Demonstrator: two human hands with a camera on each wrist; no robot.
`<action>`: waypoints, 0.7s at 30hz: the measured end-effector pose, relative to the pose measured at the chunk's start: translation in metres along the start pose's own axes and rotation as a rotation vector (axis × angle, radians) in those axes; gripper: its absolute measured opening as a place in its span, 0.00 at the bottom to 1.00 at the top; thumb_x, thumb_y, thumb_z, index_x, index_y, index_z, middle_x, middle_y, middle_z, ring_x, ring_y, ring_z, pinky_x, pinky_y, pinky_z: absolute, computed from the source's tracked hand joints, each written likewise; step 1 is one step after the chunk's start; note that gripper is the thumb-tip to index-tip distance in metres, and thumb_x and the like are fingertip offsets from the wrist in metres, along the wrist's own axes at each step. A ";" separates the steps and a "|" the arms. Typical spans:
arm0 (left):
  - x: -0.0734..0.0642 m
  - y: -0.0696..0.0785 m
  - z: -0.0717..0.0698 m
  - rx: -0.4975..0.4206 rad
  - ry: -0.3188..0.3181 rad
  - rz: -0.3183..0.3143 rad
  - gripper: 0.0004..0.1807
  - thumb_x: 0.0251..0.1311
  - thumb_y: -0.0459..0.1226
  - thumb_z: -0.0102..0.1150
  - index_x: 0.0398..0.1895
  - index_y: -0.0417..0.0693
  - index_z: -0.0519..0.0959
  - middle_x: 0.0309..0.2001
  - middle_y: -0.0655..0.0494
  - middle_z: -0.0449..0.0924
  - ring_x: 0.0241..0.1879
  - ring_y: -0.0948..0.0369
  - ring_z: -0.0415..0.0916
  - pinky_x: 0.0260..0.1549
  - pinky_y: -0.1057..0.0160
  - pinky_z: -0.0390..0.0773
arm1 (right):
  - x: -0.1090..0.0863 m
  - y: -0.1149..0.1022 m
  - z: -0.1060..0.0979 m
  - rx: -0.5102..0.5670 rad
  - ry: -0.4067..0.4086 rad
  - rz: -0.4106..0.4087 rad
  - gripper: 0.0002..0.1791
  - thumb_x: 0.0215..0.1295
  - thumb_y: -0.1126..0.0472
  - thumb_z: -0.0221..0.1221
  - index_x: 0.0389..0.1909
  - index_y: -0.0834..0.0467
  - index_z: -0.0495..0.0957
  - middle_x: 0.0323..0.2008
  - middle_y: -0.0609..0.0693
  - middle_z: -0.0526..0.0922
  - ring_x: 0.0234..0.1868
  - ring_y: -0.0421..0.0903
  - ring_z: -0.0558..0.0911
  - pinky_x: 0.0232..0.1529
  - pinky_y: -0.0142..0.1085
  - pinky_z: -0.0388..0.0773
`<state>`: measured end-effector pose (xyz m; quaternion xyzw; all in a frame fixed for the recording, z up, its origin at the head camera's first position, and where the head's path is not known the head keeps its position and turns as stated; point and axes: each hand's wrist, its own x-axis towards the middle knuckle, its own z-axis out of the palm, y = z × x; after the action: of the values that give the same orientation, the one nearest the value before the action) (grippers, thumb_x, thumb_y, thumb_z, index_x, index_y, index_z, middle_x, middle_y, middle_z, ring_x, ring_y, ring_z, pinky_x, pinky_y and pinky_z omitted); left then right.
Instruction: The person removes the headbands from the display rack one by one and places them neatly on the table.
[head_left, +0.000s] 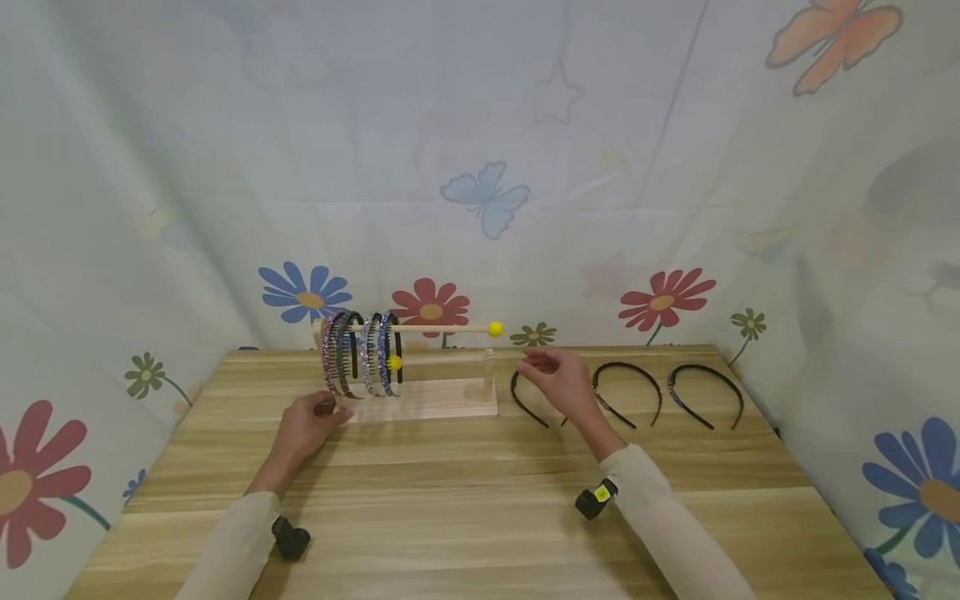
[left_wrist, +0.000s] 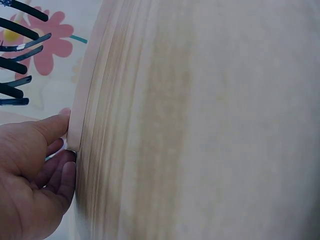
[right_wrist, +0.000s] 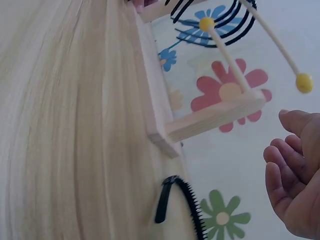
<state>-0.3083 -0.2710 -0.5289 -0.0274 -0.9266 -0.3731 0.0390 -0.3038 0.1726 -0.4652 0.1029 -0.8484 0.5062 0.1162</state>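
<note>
Headbands (head_left: 366, 354) hang on the stand (head_left: 450, 400); three others (head_left: 628, 364) lie on the table (head_left: 450, 508). Left hand (head_left: 307, 423) pinches stand base (left_wrist: 84, 100); right hand (head_left: 561, 382) empty, fingers loosely curled. Probably mid-loading; next move likely calls for gripping another.

Soft, even light washes the patterned backdrop (head_left: 480, 100) and the table (head_left: 450, 517) in the head view, where faint, soft-edged shadows fall near the sleeves (head_left: 660, 508) and the outer edges stretch. The left wrist view is dimmer and cool-toned, its fingers (left_wrist: 68, 181) shaded, the tabletop blurred at right; the right wrist view is hazy, low in contrast.
</note>
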 end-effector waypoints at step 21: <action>0.001 -0.002 0.001 -0.012 0.000 -0.005 0.26 0.68 0.44 0.65 0.59 0.32 0.78 0.58 0.29 0.79 0.56 0.38 0.80 0.56 0.40 0.79 | -0.001 -0.073 0.027 0.034 -0.004 -0.194 0.19 0.65 0.49 0.70 0.54 0.52 0.86 0.42 0.45 0.89 0.41 0.41 0.86 0.43 0.38 0.85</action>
<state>-0.3099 -0.2717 -0.5313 -0.0254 -0.9244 -0.3786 0.0379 -0.2843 0.1146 -0.4164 0.1876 -0.8259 0.5066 0.1613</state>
